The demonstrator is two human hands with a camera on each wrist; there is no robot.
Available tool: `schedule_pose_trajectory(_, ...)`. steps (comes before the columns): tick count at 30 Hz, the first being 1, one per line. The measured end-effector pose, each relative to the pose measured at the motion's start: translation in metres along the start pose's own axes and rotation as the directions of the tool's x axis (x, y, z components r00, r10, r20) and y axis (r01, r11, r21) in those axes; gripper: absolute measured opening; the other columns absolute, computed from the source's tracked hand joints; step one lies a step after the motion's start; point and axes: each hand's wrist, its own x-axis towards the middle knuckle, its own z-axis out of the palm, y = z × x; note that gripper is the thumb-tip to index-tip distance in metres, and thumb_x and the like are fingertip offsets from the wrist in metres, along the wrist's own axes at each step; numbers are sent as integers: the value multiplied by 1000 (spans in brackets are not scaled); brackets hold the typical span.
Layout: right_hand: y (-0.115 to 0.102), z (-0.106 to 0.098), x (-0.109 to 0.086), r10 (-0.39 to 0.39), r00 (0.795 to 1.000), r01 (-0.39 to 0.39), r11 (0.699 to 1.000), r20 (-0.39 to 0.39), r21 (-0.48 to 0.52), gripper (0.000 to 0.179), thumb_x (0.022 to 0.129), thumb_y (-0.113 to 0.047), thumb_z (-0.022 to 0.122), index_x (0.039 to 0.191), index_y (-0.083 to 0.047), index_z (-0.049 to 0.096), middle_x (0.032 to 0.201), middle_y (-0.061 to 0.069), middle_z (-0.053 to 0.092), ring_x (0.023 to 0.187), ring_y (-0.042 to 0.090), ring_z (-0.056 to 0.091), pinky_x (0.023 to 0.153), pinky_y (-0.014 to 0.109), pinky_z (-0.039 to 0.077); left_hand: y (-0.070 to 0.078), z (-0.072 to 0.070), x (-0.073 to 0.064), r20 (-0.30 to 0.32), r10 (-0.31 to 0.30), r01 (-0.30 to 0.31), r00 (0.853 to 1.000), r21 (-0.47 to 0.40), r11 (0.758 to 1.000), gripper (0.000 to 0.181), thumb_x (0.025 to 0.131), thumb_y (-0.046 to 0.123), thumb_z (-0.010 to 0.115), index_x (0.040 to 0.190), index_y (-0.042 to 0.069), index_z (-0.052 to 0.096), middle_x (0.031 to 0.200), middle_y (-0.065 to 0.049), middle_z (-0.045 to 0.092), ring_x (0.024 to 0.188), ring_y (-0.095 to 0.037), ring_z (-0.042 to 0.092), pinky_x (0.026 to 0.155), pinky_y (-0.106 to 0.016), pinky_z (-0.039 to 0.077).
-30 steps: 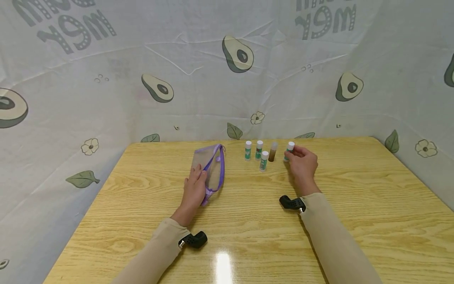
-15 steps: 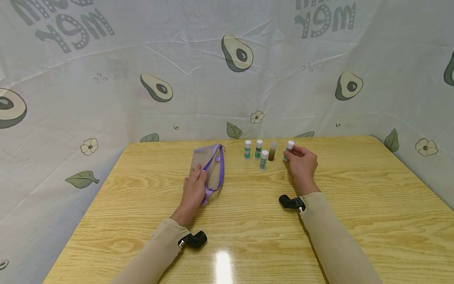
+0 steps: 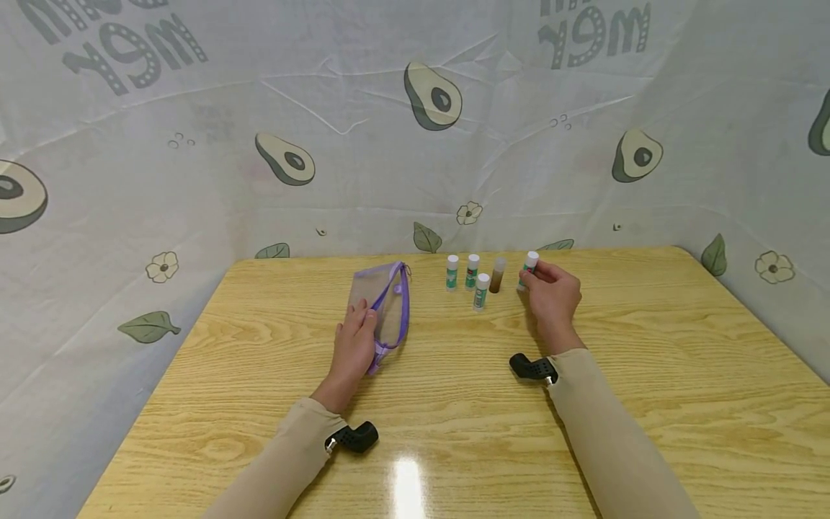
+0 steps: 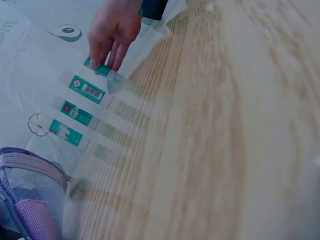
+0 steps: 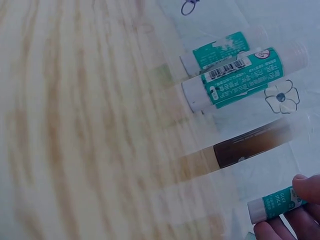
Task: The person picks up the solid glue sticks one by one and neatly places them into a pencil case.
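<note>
My right hand (image 3: 554, 295) pinches a white-capped glue stick (image 3: 529, 264) with a green label, nearly upright and slightly tilted at the table's far side. "Glue stick" is readable on that held stick (image 5: 272, 205) in the right wrist view. Left of it stand a brown tube with a translucent cap (image 3: 497, 275) and three similar glue sticks, one of them (image 3: 480, 292) nearer to me. With fingers extended, my left hand (image 3: 353, 346) rests on a mesh pouch (image 3: 403, 310) trimmed in purple, lying flat; the left wrist view catches only the pouch's edge (image 4: 35, 172).
The wood-grain table (image 3: 454, 411) extends around both forearms. Behind it hangs a pale sheet (image 3: 363, 180) printed with avocados, close to the back edge. A black wrist device (image 3: 532, 367) sits at the right wrist, another (image 3: 359, 437) at the left.
The glue stick in my right hand has risen slightly and tilted a little. My left hand stays on the pouch, and the other sticks and the brown tube keep their places.
</note>
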Motion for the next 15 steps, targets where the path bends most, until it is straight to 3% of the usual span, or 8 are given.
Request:
schedule_pose_trajectory(7,-7,-2,2,-18,1000,18,1000,-7,7,43,101,-25,72,142,-11,70,139,11,72,128,20,65,106,32,55,0,1,1,-11,-6,6,1000,9,1000,54,116,28,34,160,-2,42,175,-17,26,168,-38,6,136,-57,-5)
schedule_pose_trajectory(15,-19,-2,5,-4,999,5,1000,-33,25,42,99,-25,76,140,-12,72,139,11,72,126,20,69,98,25,58,0,1,0,-17,-1,1,1000,25,1000,54,116,29,33,159,-2,45,175,-18,28,167,-39,8,136,-58,-4)
